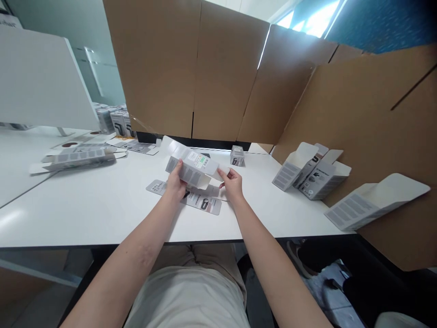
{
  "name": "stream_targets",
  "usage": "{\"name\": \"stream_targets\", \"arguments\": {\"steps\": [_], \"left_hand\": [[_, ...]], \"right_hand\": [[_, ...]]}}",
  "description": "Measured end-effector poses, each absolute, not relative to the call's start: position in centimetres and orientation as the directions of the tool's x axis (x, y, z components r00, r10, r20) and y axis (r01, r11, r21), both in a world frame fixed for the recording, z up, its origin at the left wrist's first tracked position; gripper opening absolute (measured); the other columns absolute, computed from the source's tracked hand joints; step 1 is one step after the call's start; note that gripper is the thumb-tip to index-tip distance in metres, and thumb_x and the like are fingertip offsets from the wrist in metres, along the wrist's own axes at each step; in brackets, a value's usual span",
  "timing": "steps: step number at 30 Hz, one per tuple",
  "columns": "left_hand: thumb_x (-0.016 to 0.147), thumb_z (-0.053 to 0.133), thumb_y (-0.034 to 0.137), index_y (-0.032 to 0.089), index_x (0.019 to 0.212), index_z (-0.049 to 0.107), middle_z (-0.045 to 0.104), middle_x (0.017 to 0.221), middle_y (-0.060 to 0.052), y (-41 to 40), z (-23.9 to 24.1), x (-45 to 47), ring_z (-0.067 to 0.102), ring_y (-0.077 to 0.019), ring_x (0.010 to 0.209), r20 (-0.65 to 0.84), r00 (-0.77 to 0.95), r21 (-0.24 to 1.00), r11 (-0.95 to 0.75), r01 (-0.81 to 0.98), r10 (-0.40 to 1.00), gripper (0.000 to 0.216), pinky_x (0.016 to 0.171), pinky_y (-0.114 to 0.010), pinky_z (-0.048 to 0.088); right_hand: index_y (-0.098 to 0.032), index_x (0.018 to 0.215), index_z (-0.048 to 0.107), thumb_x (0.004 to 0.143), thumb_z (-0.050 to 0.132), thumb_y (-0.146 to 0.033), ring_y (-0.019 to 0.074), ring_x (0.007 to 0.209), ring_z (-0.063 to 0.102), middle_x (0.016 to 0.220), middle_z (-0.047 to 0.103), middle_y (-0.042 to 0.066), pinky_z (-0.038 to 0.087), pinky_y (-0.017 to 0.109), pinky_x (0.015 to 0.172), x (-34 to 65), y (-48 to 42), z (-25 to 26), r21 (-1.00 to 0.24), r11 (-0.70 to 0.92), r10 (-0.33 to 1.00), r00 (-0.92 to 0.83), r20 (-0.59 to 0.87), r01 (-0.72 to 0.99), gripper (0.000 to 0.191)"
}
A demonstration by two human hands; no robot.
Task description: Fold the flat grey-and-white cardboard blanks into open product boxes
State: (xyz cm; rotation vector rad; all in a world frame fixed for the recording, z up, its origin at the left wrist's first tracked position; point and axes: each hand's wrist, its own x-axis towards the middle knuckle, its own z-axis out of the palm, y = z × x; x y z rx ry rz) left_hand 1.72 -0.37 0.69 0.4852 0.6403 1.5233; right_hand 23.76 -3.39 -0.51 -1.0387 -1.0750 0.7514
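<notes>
A small printed carton (191,165) is held tilted above the white table, its flaps sticking out at both ends. My left hand (175,183) grips the carton's near left side, thumb on top. At its right end, the fingers of my right hand (232,184) pinch an end flap (220,172). Under the carton lies a flattened printed carton (205,202), partly covered by the held one and my left hand. Behind my right hand stands a small closed box (236,156).
Several opened cartons (316,177) stand at the right, with another one (365,205) nearer the edge. Flattened cartons (82,157) are stacked at the left. Tall cardboard panels (232,77) wall the back and right. Beyond a white board (44,77) sit printed boxes (119,122).
</notes>
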Motion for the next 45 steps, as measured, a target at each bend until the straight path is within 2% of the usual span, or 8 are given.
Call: {"name": "stream_targets", "arguments": {"steps": [5,10,16,22,26,30,36,45], "left_hand": [[0.092,0.101,0.065,0.026,0.129,0.083,0.084,0.145,-0.016,-1.0,1.1,1.8,0.074,-0.0430,0.147,-0.057,0.075,0.647,0.094,-0.756,0.996,0.057,0.110,-0.052,0.071],[0.096,0.097,0.063,0.025,0.130,0.082,0.084,0.146,-0.014,-1.3,1.2,1.9,0.073,-0.0423,0.148,-0.083,0.109,0.687,0.136,-0.714,0.991,0.053,0.104,-0.047,0.072],[0.089,0.102,0.049,0.024,0.123,0.082,0.087,0.130,-0.013,-1.1,0.9,1.9,0.082,-0.0363,0.129,-0.125,0.073,0.747,0.143,-0.649,0.989,0.046,0.095,-0.040,0.073],[0.095,0.090,0.061,0.023,0.125,0.080,0.088,0.121,-0.012,-1.8,1.4,1.8,0.085,-0.0347,0.111,-0.060,0.170,0.694,0.164,-0.701,0.984,0.050,0.090,-0.043,0.071],[0.091,0.094,0.063,0.023,0.124,0.081,0.088,0.114,-0.011,-2.4,1.6,2.1,0.084,-0.0348,0.105,-0.035,0.291,0.724,0.225,-0.652,0.956,0.053,0.084,-0.043,0.068],[0.091,0.092,0.067,0.025,0.124,0.081,0.087,0.110,-0.011,-2.5,1.6,2.2,0.085,-0.0360,0.106,-0.028,0.314,0.725,0.236,-0.647,0.949,0.055,0.086,-0.043,0.068],[0.090,0.093,0.067,0.025,0.126,0.082,0.088,0.126,-0.015,-2.3,1.4,2.3,0.084,-0.0402,0.118,0.006,0.391,0.761,0.250,-0.599,0.920,0.057,0.093,-0.049,0.071],[0.091,0.097,0.066,0.020,0.134,0.086,0.086,0.140,-0.022,-2.6,0.4,2.8,0.083,-0.0441,0.128,0.015,0.488,0.861,0.237,-0.450,0.873,0.064,0.101,-0.049,0.069]], "right_hand": [[-0.021,0.093,0.082,0.076,0.096,-0.075,0.0224,0.090,0.070,0.099,0.082,0.006,0.071,0.035,0.062,23.8,-3.4,-0.5,-0.911,0.411,0.849,0.377,0.371,-0.028,0.058],[-0.022,0.088,0.088,0.076,0.096,-0.072,0.0244,0.087,0.070,0.100,0.085,0.008,0.065,0.036,0.056,23.3,-3.6,-0.5,-0.914,0.404,0.867,0.300,0.397,0.040,0.052],[-0.025,0.098,0.092,0.076,0.098,-0.071,0.0294,0.103,0.076,0.113,0.088,0.009,0.070,0.038,0.067,22.8,-4.1,-0.4,-0.909,0.413,0.891,0.180,0.416,0.056,0.051],[-0.026,0.110,0.089,0.072,0.102,-0.066,0.0248,0.088,0.076,0.110,0.086,0.008,0.061,0.031,0.056,22.7,-4.4,-0.3,-0.930,0.352,0.926,0.104,0.362,0.104,0.057],[-0.025,0.097,0.087,0.071,0.101,-0.070,0.0160,0.058,0.060,0.080,0.077,0.002,0.051,0.031,0.052,22.8,-4.3,-0.6,-0.932,0.341,0.933,0.074,0.351,0.121,0.053],[-0.025,0.086,0.083,0.067,0.100,-0.081,0.0159,0.052,0.053,0.060,0.062,-0.003,0.045,0.031,0.052,22.9,-4.3,-0.7,-0.933,0.330,0.939,0.055,0.341,0.140,0.061],[-0.025,0.076,0.077,0.068,0.093,-0.095,0.0161,0.053,0.049,0.058,0.057,-0.002,0.043,0.032,0.052,22.7,-4.9,-0.3,-0.928,0.335,0.939,0.022,0.343,0.165,0.072],[-0.026,0.062,0.057,0.077,0.085,-0.091,0.0159,0.057,0.044,0.059,0.052,-0.001,0.037,0.032,0.054,22.3,-5.5,-0.4,-0.945,0.303,0.950,0.043,0.310,0.120,0.072]]}}
